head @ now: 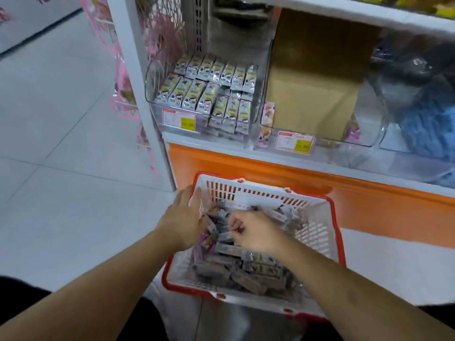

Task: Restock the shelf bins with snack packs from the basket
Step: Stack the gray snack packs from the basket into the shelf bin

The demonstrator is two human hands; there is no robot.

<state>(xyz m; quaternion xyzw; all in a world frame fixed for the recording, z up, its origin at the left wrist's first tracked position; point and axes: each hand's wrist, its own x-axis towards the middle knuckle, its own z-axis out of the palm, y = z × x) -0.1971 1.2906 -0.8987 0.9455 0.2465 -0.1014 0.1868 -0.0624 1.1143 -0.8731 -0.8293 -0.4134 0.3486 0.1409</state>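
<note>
Tiled floor under red-rimmed basket (330, 217), blurred snack packs (236, 269) half-hidden by left hand (183, 223) (fingers spread), right hand (256, 233) fingers curled, pinch unclear.

Glossy clear plastic bins (248, 134), slotted plastic basket (317, 238), matt cardboard box (312, 94)

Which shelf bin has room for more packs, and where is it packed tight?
The left bin is crowded: snack packs fill it in rows. The middle bin is mostly taken by a cardboard box, leaving a narrow strip at its left wall and front. Both hands are in the basket.
</note>
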